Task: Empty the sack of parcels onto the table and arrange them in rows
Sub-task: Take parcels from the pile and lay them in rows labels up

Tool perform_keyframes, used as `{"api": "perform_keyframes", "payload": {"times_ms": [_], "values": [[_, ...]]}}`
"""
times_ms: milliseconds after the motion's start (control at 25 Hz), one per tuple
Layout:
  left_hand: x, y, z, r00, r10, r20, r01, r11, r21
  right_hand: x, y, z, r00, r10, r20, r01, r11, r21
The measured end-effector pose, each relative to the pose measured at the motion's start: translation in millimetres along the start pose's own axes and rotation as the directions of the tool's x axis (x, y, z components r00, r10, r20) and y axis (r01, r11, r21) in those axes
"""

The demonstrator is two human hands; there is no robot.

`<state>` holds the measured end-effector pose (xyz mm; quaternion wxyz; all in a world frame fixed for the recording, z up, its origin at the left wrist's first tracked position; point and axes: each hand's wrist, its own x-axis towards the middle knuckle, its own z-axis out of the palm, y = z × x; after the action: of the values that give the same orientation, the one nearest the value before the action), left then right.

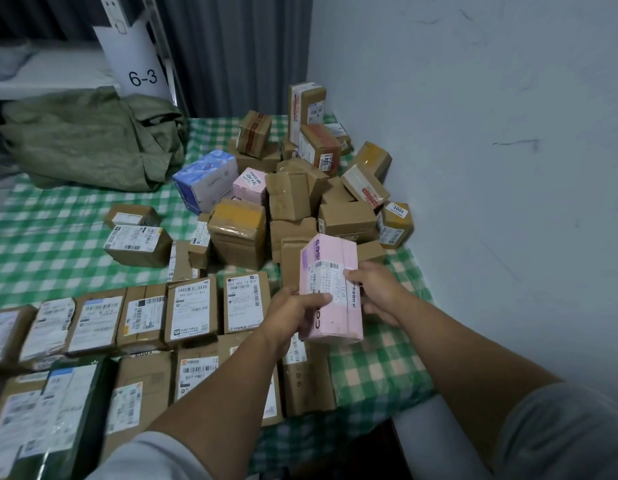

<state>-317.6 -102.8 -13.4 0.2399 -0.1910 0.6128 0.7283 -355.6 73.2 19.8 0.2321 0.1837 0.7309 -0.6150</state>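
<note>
While the green sack (92,140) lies slumped far left beyond rowed parcels (193,310), the left hand (293,315) and right hand (378,292), forearms outstretched, grip a pink box (331,289) upright above the table (380,368).

Your forearms (449,336) extended forward, bare below grey sleeves (564,431). Left grip (295,308) curls round pink parcel (330,265), thumb across front; right grip (378,292) pinches its right edge.

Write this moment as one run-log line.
held: pink rectangular cardboard parcel | left hand: grips left edge | right hand: grips right edge | green woven sack: crumpled, far left | rows: two, unfinished | heap: unsorted brown boxes
</note>
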Motion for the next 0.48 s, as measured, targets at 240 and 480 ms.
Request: {"api": "perform_keyframes", "payload": {"times_ms": [240,480], "values": [[-12,0,27,0.992,0.04,-0.122,-0.032,0.997,0.063,7,7,0,0.995,0.027,0.095,-0.012,0.988,-0.156],[-8,-28,25,0.938,-0.07,-0.34,0.051,0.997,-0.065,7,26,-23,0.978,0.131,0.164,-0.096,0.974,-0.207]]}}
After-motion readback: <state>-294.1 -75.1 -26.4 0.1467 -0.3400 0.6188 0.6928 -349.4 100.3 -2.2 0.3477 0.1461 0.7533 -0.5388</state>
